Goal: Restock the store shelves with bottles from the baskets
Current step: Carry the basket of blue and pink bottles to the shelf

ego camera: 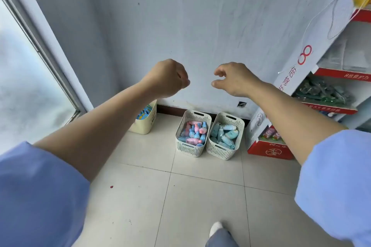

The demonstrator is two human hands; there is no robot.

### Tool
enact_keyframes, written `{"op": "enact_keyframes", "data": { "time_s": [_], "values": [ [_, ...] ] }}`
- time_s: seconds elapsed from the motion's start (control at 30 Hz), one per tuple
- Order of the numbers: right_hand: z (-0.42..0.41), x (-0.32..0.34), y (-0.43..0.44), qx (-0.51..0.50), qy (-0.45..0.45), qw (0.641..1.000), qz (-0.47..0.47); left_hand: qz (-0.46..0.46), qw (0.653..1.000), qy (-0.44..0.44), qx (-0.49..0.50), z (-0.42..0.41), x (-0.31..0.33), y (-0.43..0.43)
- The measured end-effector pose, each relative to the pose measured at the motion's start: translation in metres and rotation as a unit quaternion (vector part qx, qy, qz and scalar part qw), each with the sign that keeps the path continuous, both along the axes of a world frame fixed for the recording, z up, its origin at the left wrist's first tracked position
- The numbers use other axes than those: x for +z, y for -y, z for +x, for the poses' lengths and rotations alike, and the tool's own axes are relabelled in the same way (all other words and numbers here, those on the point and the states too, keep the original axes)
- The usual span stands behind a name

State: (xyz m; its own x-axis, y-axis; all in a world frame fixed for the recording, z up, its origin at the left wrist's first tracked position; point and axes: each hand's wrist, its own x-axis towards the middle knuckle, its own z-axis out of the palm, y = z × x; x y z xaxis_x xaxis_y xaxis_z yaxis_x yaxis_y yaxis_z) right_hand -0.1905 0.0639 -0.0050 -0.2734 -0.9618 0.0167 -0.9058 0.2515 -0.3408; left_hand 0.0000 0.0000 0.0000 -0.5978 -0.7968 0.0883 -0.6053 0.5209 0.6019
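Observation:
Two white slatted baskets stand side by side on the floor against the wall. The left basket (181,147) holds several pink and blue bottles (193,132). The right basket (217,151) holds several light blue bottles (226,134). A red and white cardboard shelf stand (339,72) rises at the right. Both my arms are stretched out in front of me, well above the baskets. My left hand (167,78) has its fingers curled into a loose fist and holds nothing. My right hand (233,79) hangs with loosely curled fingers, also holding nothing.
A cream bin (147,126) with blue packets stands at the left by the glass door (24,78). The stand's middle shelf carries dark green packs (323,91); its bottom tray (269,148) has pink bottles. My shoe (215,228) shows on the tiled floor.

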Motion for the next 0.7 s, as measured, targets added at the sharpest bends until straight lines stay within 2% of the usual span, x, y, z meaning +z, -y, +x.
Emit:
{"op": "enact_keyframes", "data": {
  "time_s": [0.23,0.47,0.7],
  "values": [
    [-0.077,-0.046,0.087,0.045,-0.013,0.996,0.07,0.126,0.988,-0.026,0.085,-0.085,-0.044,0.063],
    [-0.17,-0.075,0.175,0.096,-0.022,0.99,0.103,0.173,0.97,-0.041,0.168,-0.168,-0.078,0.131],
    [-0.206,-0.111,0.249,0.124,-0.019,0.979,0.16,0.235,0.946,-0.036,0.22,-0.195,-0.116,0.197]
  ]
}}
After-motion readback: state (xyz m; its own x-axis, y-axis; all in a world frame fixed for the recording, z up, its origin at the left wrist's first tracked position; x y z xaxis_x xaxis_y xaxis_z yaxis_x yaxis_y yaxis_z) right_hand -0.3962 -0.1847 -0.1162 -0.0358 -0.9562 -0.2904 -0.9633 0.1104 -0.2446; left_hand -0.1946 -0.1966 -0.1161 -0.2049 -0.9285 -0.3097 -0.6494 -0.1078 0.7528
